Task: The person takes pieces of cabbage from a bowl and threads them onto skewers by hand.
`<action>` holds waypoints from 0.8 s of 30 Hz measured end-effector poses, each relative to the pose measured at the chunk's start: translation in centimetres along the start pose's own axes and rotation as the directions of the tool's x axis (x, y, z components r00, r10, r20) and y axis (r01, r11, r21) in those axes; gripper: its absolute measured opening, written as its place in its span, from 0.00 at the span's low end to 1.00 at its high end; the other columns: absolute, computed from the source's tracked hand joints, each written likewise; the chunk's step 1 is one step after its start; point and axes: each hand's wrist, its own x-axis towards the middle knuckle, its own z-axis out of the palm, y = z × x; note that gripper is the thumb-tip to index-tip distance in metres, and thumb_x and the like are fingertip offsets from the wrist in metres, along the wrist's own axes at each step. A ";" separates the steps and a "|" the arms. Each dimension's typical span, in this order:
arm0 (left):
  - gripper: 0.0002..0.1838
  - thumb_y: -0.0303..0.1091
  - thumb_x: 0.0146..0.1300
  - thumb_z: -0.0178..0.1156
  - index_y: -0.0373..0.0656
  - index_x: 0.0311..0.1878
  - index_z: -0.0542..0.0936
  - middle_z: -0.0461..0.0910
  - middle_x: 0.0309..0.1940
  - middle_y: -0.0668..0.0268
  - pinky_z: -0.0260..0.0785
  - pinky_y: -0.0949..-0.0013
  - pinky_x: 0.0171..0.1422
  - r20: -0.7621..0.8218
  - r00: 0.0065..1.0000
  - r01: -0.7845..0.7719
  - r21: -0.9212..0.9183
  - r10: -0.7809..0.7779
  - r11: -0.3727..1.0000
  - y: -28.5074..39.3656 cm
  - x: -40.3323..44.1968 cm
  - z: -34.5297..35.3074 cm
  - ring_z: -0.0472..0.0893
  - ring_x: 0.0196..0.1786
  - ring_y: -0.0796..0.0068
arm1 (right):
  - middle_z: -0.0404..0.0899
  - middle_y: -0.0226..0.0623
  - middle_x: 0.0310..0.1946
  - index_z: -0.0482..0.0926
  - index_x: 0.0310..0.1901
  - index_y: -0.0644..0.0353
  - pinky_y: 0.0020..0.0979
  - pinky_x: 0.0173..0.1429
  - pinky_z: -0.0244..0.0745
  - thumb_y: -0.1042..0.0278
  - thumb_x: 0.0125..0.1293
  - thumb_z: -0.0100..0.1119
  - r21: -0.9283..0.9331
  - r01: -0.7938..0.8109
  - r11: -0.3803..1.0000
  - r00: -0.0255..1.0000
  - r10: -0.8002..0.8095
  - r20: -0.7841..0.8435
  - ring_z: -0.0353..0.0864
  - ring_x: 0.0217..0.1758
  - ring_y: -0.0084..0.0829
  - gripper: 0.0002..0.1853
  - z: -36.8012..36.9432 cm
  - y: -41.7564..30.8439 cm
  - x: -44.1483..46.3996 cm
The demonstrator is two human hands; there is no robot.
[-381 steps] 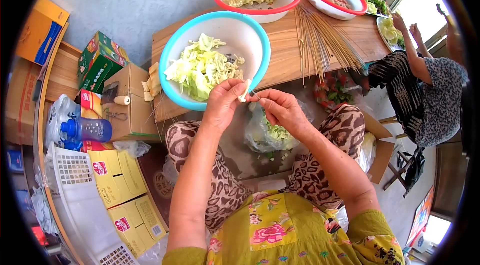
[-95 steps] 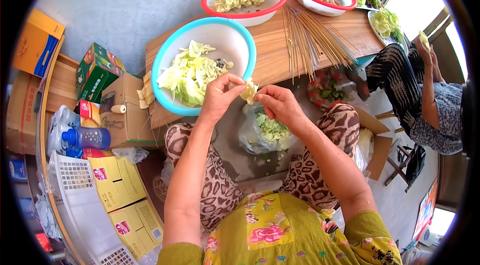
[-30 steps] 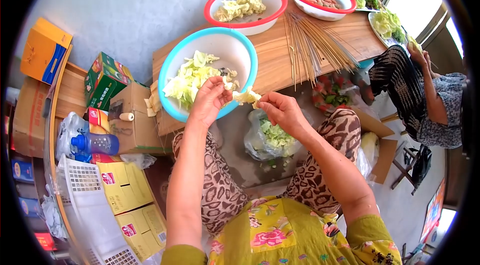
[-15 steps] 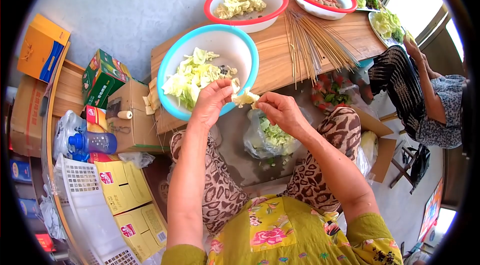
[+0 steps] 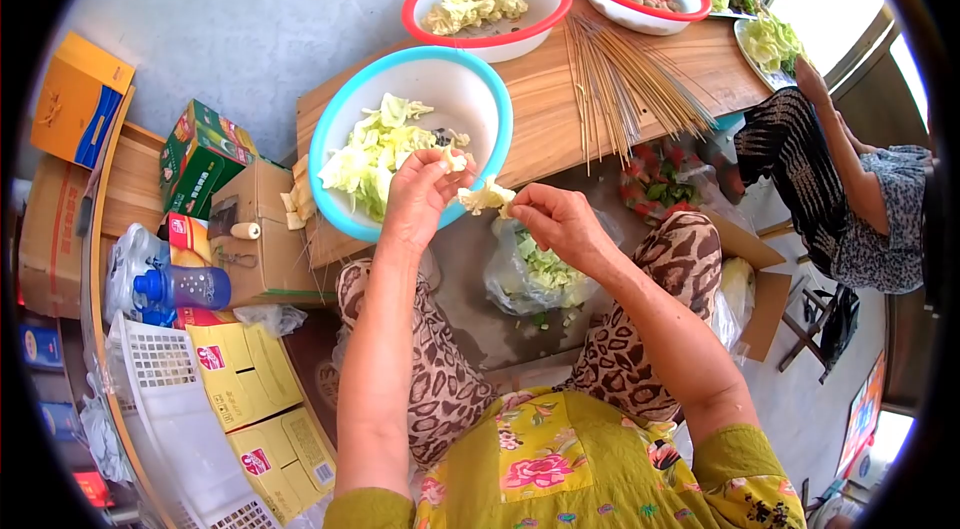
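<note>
Left hand (image 5: 418, 194) had a pale leaf scrap (image 5: 455, 161) pinched, right hand (image 5: 562, 222) gripped a crinkly leaf bunch (image 5: 487, 196), both by the blue-rimmed bowl (image 5: 455, 99). Looked like the adding-a-piece step tbh, so the next move called for careful lining up.

The lone head view looks forward and down from close above and behind the left grip (image 5: 413, 197) and right grip (image 5: 562, 224), the surface (image 5: 538, 114) beyond.
</note>
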 end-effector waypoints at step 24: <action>0.07 0.24 0.60 0.60 0.42 0.40 0.73 0.79 0.37 0.61 0.75 0.67 0.48 0.038 0.998 -0.039 -0.020 0.040 0.999 -0.2 0.1 0.0 0.80 0.39 0.67 | 0.68 0.26 0.14 0.77 0.35 0.65 0.23 0.21 0.59 0.68 0.66 0.55 0.052 0.015 0.999 1.000 -0.015 -0.003 0.64 0.17 0.15 0.08 0.3 0.3 0.0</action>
